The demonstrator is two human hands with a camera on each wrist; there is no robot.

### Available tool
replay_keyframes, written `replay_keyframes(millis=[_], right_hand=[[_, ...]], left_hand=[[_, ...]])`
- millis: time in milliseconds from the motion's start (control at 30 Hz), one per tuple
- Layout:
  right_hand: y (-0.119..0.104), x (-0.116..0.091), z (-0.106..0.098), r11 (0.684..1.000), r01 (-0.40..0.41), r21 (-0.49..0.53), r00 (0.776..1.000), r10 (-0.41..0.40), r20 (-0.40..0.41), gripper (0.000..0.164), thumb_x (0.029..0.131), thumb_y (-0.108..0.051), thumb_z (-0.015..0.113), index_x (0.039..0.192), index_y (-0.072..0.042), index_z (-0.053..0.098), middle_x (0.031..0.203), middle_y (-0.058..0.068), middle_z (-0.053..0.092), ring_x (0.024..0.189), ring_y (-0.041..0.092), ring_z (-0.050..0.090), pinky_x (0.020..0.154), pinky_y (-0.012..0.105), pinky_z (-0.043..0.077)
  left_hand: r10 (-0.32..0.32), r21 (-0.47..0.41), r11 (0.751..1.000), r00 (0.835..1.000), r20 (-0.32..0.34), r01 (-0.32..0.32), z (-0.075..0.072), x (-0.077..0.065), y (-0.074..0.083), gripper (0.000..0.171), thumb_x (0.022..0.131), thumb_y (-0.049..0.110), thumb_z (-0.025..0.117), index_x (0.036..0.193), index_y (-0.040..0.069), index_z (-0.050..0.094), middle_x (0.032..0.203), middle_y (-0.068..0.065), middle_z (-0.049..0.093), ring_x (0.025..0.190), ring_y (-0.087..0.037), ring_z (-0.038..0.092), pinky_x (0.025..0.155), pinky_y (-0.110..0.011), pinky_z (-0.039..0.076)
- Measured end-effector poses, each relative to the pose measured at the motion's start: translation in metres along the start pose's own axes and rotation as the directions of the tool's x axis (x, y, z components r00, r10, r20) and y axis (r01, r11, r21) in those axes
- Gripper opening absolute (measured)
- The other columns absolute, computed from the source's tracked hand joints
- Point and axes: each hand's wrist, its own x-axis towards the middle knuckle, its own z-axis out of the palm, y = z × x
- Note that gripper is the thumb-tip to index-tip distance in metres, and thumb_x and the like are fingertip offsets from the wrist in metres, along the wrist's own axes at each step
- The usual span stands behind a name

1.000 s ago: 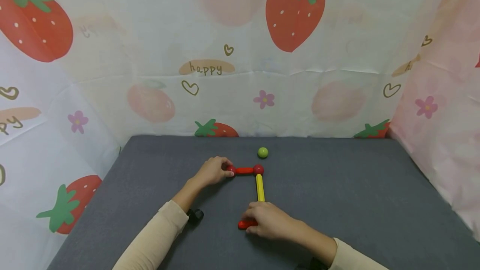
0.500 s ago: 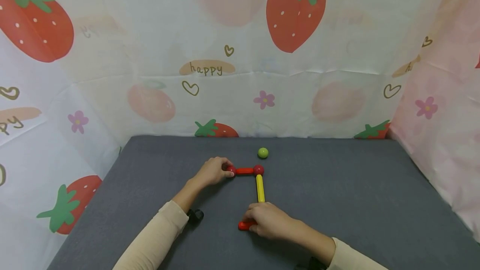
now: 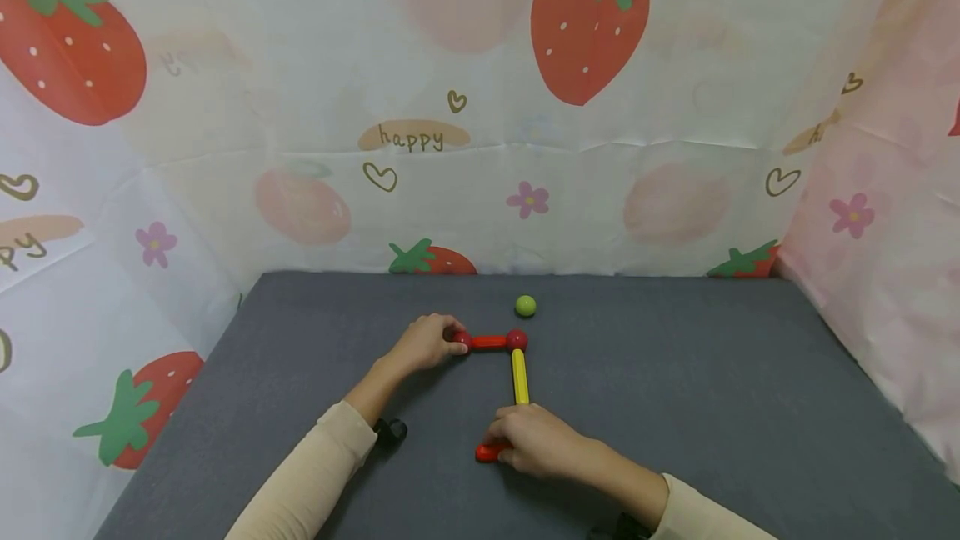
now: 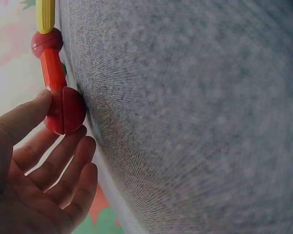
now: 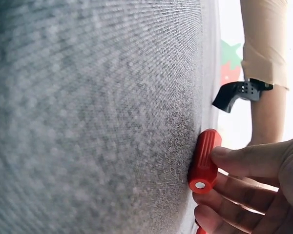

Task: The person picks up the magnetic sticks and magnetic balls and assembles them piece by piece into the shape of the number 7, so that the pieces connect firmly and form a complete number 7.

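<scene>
My left hand (image 3: 423, 342) pinches a red ball (image 4: 66, 111) between thumb and fingers. From that ball a red magnetic rod (image 3: 490, 342) runs right to a second red ball (image 3: 517, 340). A yellow rod (image 3: 521, 375) extends from the second ball toward me, its near end hidden behind my right hand (image 3: 538, 440). That hand grips another red rod (image 5: 204, 161) near the table surface, thumb on one side and fingers on the other. In the right wrist view, a pale round spot marks the rod's end face. A sliver of red also shows below the fingers there.
A green ball (image 3: 526, 306) lies on the dark grey table (image 3: 675, 373), beyond the second red ball. Strawberry-printed cloth (image 3: 480, 207) stands around the back and sides. A black wrist camera (image 3: 391, 432) sits on my left wrist, beside the sleeve.
The red rod in my right hand has turned slightly, its left end shifting a little toward me. My left hand, the joined pieces and the green ball stay put.
</scene>
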Motion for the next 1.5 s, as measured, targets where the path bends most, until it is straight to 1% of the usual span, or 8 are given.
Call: replay_keyframes(millis=[433, 700, 1000, 1267, 1500], right_hand=[[-0.0001, 0.0008, -0.0005, 1.000, 0.001, -0.016, 1.000, -0.001, 0.003, 0.015, 0.084, -0.010, 0.075, 0.099, -0.014, 0.075, 0.088, -0.006, 0.067, 0.075, 0.000, 0.054, 0.070, 0.021, 0.048], [-0.0006, 0.0012, -0.0002, 0.999, -0.004, -0.031, 1.000, 0.004, 0.008, 0.015, 0.083, -0.012, 0.075, 0.098, -0.014, 0.075, 0.086, -0.007, 0.066, 0.073, 0.000, 0.053, 0.069, 0.021, 0.048], [-0.0022, 0.0009, -0.0012, 1.000, -0.020, -0.020, 1.000, 0.020, 0.019, 0.015, 0.083, -0.012, 0.075, 0.098, -0.015, 0.075, 0.085, -0.008, 0.065, 0.073, 0.000, 0.052, 0.070, 0.022, 0.047], [-0.0020, 0.0011, -0.0019, 1.000, -0.013, -0.017, 1.000, 0.013, 0.011, 0.016, 0.083, -0.011, 0.075, 0.098, -0.015, 0.075, 0.085, -0.008, 0.066, 0.073, 0.000, 0.053, 0.070, 0.022, 0.048], [0.0013, 0.0024, -0.0020, 1.000, -0.013, 0.005, 1.000, 0.013, 0.017, 0.012, 0.084, -0.015, 0.076, 0.096, -0.015, 0.075, 0.085, -0.008, 0.065, 0.072, -0.001, 0.051, 0.068, 0.019, 0.047]], left_hand=[[-0.002, 0.005, 1.000, 1.000, -0.003, 0.002, 0.0000, -0.0005, 0.0002, 0.032, 0.088, 0.026, 0.073, 0.116, 0.010, 0.069, 0.111, -0.006, 0.070, 0.104, -0.024, 0.063, 0.095, -0.043, 0.049], [0.002, -0.002, 1.000, 1.000, -0.005, -0.002, -0.0001, -0.0008, -0.0001, 0.032, 0.089, 0.025, 0.072, 0.116, 0.009, 0.069, 0.111, -0.007, 0.071, 0.103, -0.024, 0.063, 0.094, -0.043, 0.049], [0.009, -0.006, 1.000, 1.000, -0.004, -0.009, -0.0006, -0.0009, 0.0002, 0.031, 0.088, 0.025, 0.073, 0.115, 0.009, 0.069, 0.110, -0.006, 0.071, 0.102, -0.023, 0.064, 0.094, -0.043, 0.049], [0.005, -0.005, 1.000, 1.000, -0.006, -0.005, -0.0009, -0.0004, 0.0003, 0.031, 0.088, 0.025, 0.073, 0.115, 0.010, 0.069, 0.110, -0.006, 0.071, 0.103, -0.023, 0.064, 0.095, -0.043, 0.049], [0.015, 0.006, 1.000, 1.000, -0.008, -0.015, -0.0003, -0.0009, -0.0001, 0.031, 0.088, 0.025, 0.073, 0.115, 0.009, 0.069, 0.109, -0.006, 0.071, 0.103, -0.024, 0.064, 0.095, -0.044, 0.048]])
